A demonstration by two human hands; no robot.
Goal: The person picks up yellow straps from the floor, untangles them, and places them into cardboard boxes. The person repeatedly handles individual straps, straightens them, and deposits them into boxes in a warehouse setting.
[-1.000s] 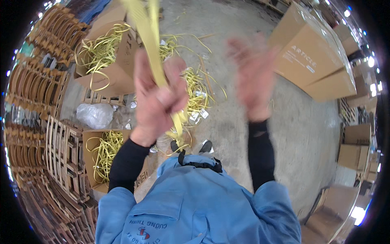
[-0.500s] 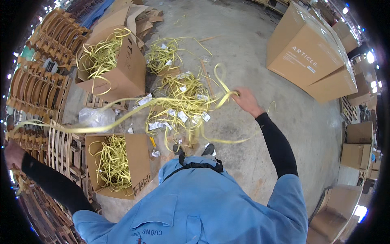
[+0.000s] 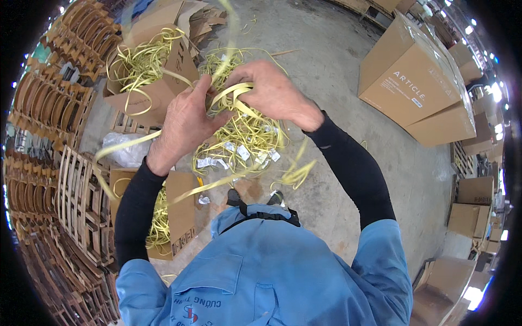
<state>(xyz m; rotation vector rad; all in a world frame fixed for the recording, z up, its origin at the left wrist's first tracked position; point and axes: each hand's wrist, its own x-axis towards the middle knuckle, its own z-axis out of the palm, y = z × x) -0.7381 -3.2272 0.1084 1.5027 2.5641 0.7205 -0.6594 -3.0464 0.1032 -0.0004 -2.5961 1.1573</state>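
My right hand is closed around a looped bundle of flat yellow strap, over the middle of the floor. Facing it, my left hand is curled beside the loops, thumb and forefinger apart. Strap comes out from behind this hand and its wrist, so it seems to grip strap in its hidden fingers. A blurred strap end rises above both hands, and other lengths hang below them. Underneath lies a tangled pile of yellow strap with white paper labels among it.
Two open cartons full of strap stand at left, one far and one near, partly behind my left arm. Beside them are a clear plastic bag, a wooden pallet and stacked curved wooden parts. A large carton stands far right.
My left hand has come in from the far left to meet the right. My right hand has moved left and up, and the stretched strap is now gathered in loops between them.
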